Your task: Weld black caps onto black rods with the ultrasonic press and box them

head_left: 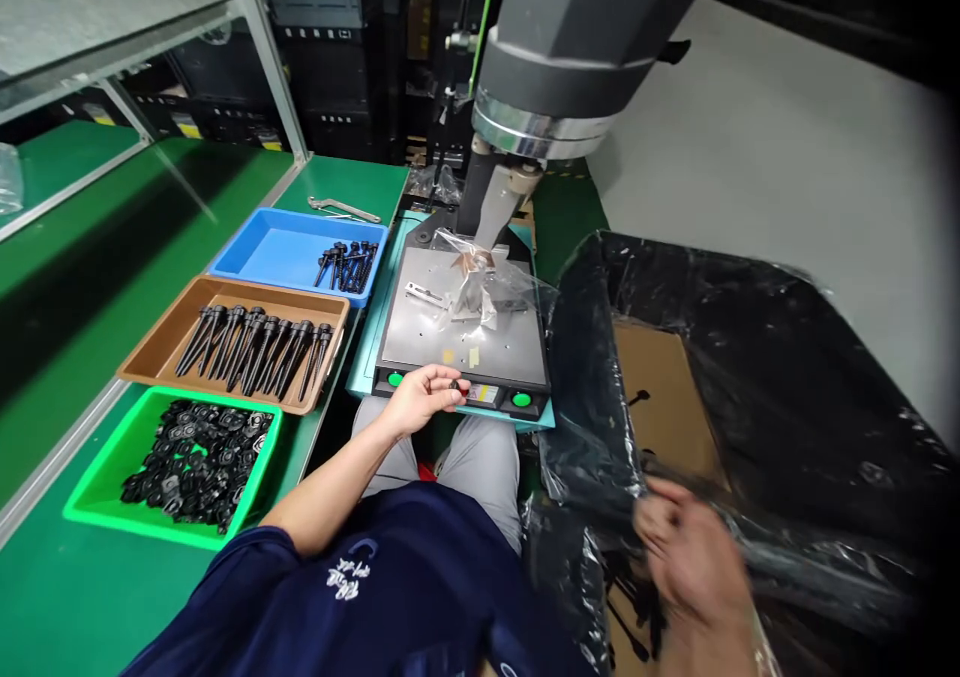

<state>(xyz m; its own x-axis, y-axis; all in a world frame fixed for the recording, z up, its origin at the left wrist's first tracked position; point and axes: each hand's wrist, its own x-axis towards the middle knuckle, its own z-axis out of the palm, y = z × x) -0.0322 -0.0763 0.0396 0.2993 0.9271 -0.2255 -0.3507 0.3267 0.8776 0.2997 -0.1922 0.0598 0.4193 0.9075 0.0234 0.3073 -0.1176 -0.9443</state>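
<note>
My left hand is in front of the press's front panel, thumb and fingers pinched on a small black part. Most of that part is hidden by the fingertips. My right hand is smeared by motion beside the black plastic-lined box; whether it holds anything cannot be made out. Ahead of my left hand is the press's metal bed, where a fixture wrapped in clear plastic film sits under the press head.
To the left are a green tray of small black parts, a brown tray of long black parts and a blue tray with black pieces. A wrench lies behind. Green buttons flank the panel. Lower right, another lined box holds black parts.
</note>
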